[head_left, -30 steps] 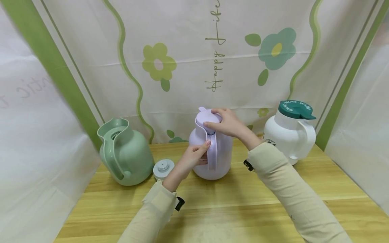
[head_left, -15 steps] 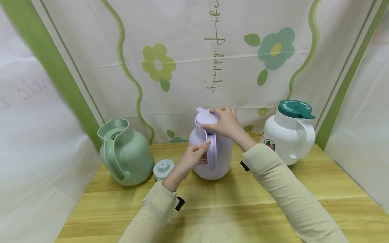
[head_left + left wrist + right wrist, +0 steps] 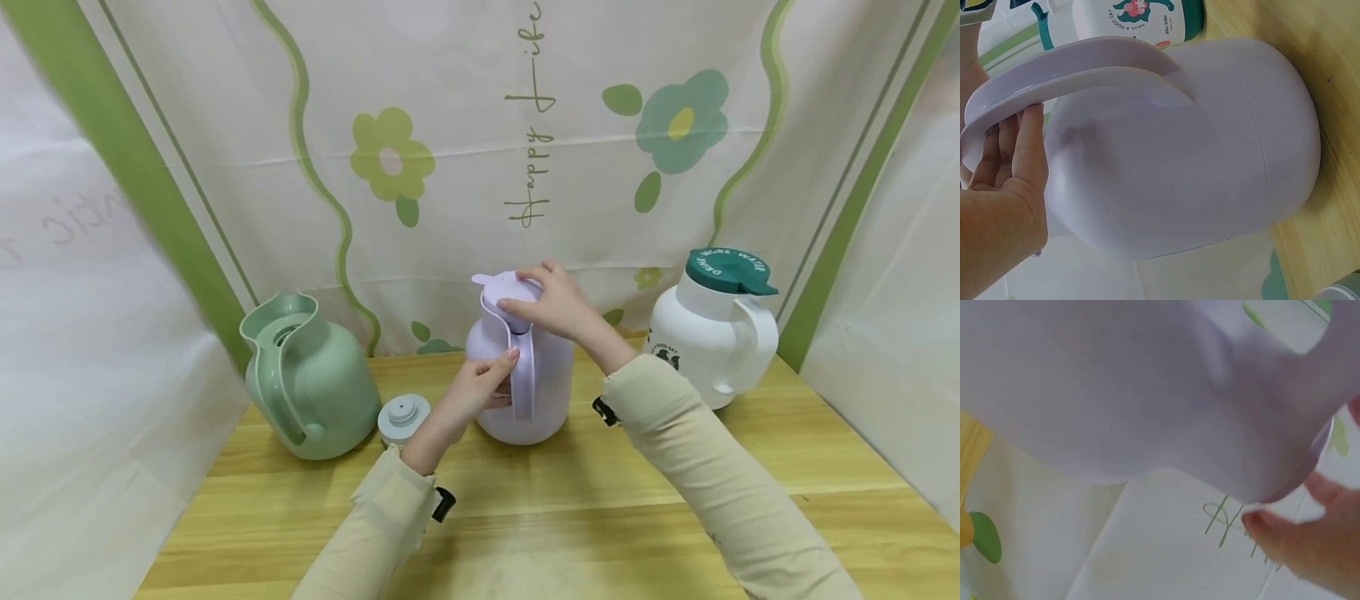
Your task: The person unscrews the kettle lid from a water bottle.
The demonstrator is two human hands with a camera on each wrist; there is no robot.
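Observation:
A lilac thermos jug (image 3: 553, 387) stands upright on the wooden table at the middle of the head view. My left hand (image 3: 476, 387) grips its handle (image 3: 523, 392); in the left wrist view the fingers (image 3: 1029, 147) curl under that handle from the inner side. Over the jug's mouth, my right hand (image 3: 558, 304) holds the round lilac lid (image 3: 510, 289) by its edge, thumb on the near side and fingers on the far side. The lid's small tab (image 3: 482, 279) points left. In the right wrist view, the right hand (image 3: 1319, 547) is at the jug's rim.
To the left stands a green jug (image 3: 337, 392) with no cover on its mouth. Beside it a pale grey-green stopper (image 3: 403, 417) lies on the table (image 3: 570, 517). A white jug (image 3: 697, 333) with a dark green lid (image 3: 727, 268) is at the right. A printed curtain (image 3: 465, 83) hangs behind.
The lilac lid has turned counterclockwise, its tab swinging from the back toward the left. My right hand has shifted slightly with it; the left hand and the jug have stayed in place.

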